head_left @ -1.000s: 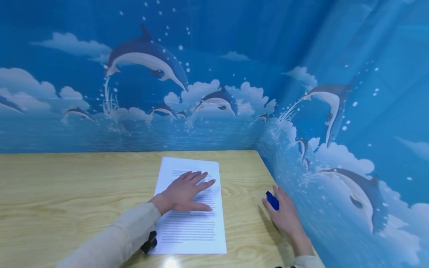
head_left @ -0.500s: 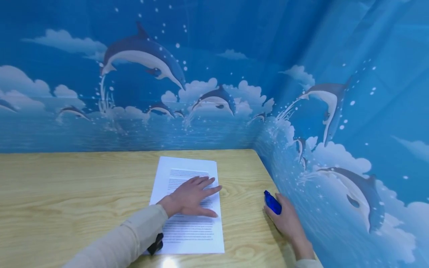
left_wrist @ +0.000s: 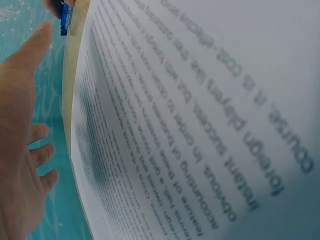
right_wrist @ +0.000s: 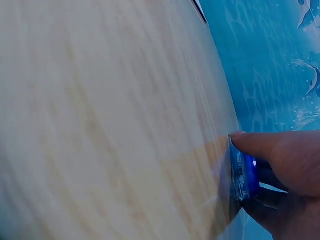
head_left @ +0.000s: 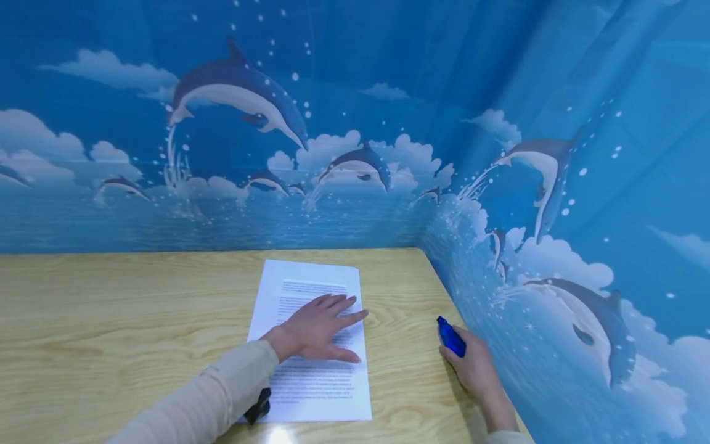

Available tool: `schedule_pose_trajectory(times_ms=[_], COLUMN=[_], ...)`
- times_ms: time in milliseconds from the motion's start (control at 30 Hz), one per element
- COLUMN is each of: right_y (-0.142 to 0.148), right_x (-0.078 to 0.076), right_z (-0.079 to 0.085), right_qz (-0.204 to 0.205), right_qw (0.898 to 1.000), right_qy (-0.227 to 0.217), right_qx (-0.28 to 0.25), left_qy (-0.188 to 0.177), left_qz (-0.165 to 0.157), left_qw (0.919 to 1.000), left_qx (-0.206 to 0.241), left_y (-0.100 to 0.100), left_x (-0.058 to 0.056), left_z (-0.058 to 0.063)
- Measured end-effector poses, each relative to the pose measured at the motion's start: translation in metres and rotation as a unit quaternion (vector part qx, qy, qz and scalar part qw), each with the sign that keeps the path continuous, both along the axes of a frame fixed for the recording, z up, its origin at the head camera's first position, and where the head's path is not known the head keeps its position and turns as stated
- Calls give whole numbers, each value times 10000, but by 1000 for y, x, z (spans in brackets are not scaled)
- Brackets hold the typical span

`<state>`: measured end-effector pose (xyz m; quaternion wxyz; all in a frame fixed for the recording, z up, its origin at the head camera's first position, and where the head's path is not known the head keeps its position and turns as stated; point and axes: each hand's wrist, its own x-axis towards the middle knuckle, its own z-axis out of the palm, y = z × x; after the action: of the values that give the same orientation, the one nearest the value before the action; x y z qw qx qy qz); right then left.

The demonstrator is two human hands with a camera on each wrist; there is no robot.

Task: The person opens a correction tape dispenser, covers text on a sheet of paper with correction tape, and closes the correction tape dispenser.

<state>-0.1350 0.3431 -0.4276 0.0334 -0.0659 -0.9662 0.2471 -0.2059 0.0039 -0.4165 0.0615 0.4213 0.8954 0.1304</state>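
A white sheet of printed paper (head_left: 316, 404) lies on the wooden table in the head view. Over its middle my left hand (head_left: 315, 327) is spread, fingers straight and thumb out, hiding part of the text. A gap shows between that hand (left_wrist: 22, 130) and the page (left_wrist: 200, 125) in the left wrist view. To the right, near the table's side edge, my right hand (head_left: 478, 367) holds a small translucent blue correction tape (head_left: 452, 338), its narrow end pointing away from me. Thumb and fingers pinch the correction tape (right_wrist: 243, 172) in the right wrist view.
The wooden table (head_left: 138, 333) extends far to the left. Blue curtains (head_left: 344, 209) printed with dolphins stand along its back and right edges. A black wrist device (head_left: 258, 407) hangs under the left sleeve, over the paper's lower left corner.
My right hand has drawn back slightly toward me, and more of the correction tape shows. My left hand has shifted a little right and nearer over the page. The last half second is almost still.
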Motion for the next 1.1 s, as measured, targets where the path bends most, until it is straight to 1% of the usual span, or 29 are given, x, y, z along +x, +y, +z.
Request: schedule_pose_trajectory(times_ms=[100, 267, 500, 600, 800, 1000, 1100], right_y=[0, -3, -13, -18, -31, -47, -57], right_x=[0, -1, -6, -8, -15, -20, -23], right_z=[0, 2, 9, 14, 18, 21, 23], right_qz=[-33, -138, -287, -282, -181, -68, -56], right_qw=[10000, 9998, 9991, 9992, 9998, 9999, 9997], right_qy=[-47, -142, -169, -192, -98, 13, 37], right_qx=[37, -73, -257, -215, -68, -149, -252], left_qy=[11, 66, 18, -6, -48, 229, 273], left_qz=[-10, 20, 251, 320, 511, 755, 860], left_qw=[10000, 10000, 9997, 9994, 9987, 9969, 9959], left_qx=[0, 41, 45, 108, 64, 72, 93], left_y=[0, -9, -27, -35, -52, -70, -79], left_x=[0, -1, -5, -5, -6, -4, -4], left_z=[1, 4, 6, 7, 8, 8, 7])
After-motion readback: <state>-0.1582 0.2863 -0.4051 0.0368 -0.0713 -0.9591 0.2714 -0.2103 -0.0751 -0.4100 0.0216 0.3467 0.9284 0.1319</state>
